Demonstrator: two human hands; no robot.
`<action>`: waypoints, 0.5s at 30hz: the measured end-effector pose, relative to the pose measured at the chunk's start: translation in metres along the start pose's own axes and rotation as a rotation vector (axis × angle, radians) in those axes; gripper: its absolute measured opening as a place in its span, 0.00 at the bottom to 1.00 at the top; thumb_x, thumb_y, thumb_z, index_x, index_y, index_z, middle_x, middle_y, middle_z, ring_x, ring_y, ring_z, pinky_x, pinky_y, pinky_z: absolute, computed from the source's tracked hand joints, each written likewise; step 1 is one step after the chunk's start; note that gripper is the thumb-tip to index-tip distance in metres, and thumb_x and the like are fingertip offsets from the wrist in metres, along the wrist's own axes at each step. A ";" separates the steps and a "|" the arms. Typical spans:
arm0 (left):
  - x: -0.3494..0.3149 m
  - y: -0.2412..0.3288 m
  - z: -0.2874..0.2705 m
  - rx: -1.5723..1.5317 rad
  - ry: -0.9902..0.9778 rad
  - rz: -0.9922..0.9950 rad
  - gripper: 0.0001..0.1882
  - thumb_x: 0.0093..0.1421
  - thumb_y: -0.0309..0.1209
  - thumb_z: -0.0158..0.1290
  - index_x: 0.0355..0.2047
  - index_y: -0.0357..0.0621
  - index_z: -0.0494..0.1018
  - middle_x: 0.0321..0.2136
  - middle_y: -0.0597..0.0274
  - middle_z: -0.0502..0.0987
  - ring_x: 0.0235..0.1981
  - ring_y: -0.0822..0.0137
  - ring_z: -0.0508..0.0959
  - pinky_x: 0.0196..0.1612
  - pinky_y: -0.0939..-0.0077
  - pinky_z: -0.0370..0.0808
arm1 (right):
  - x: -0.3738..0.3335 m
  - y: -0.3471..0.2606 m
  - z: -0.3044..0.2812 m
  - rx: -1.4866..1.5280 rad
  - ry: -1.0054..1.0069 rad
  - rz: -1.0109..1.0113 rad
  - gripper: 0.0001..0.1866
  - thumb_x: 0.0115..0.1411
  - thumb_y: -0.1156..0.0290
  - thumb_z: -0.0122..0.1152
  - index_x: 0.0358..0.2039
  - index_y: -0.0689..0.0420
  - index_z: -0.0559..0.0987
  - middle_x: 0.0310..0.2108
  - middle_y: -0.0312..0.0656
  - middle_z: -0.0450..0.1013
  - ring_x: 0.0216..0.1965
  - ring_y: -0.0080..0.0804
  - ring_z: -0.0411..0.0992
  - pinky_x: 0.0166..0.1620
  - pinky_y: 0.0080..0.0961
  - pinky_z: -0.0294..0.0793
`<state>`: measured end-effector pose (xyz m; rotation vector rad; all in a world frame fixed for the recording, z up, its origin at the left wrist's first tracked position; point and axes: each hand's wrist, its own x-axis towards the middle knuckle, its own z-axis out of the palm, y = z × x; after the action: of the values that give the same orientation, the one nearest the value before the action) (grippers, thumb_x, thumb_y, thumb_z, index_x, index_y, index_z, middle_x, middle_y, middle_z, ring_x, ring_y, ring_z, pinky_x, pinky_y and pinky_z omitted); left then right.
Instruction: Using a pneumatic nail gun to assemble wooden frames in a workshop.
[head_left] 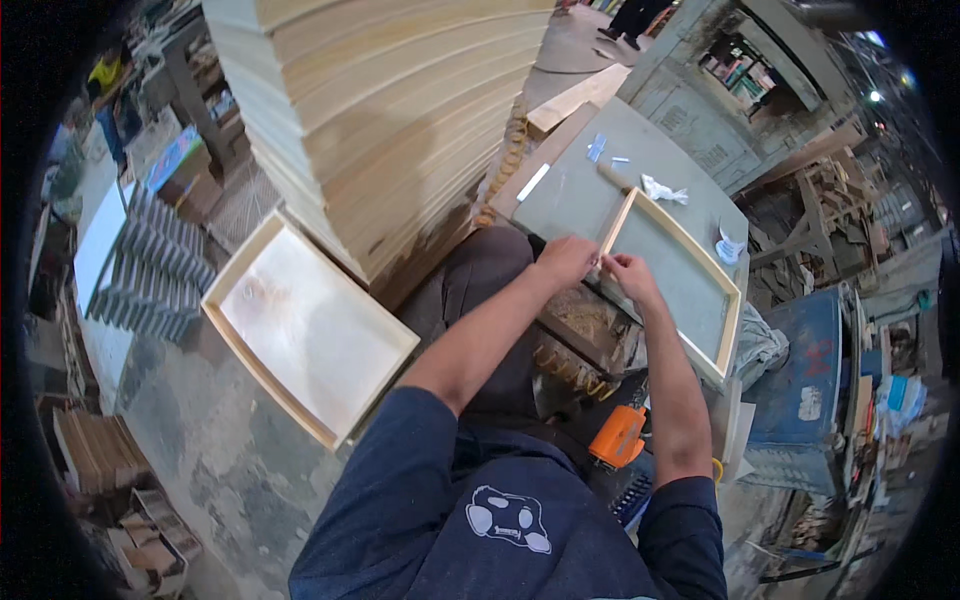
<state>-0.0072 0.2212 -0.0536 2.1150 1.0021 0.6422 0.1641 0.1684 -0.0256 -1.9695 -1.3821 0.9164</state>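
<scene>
both hands are close together, almost meeting at the near left corner of a pale wooden frame. the left hand comes in from outside that corner and the right hand sits just beside it, fingers curled in; whether either is clamped on the wood or on something small between them, i cannot tell. the frame lies flat on the desk, that corner by the near edge, the opposite one toward the right edge.

the step in hand looks like close fingertip work at this one joint. the next move, as i judge it, calls for keeping the two rails steady and the corner square while the fingers work.

the desk is a smooth grey-green. toward its far edge lie small blue pieces and a crumpled white scrap; a white strip rests along the left edge.

around it is a crowded workshop: a tall stack of boards beyond the left arm, a shallow wooden tray to the left, an orange tool below the desk, and a blue cabinet off its right side.
</scene>
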 end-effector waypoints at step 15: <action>-0.005 0.005 -0.017 0.108 -0.044 0.197 0.21 0.53 0.33 0.59 0.47 0.50 0.69 0.39 0.53 0.76 0.43 0.51 0.78 0.45 0.58 0.75 | 0.000 -0.001 -0.013 0.170 -0.142 0.155 0.16 0.64 0.62 0.56 0.44 0.63 0.78 0.38 0.36 0.77 0.42 0.22 0.71 0.47 0.18 0.67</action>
<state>-0.0193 0.2214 -0.0396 2.3331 0.8271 0.6456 0.1738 0.1678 -0.0174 -1.9333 -1.1951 1.2247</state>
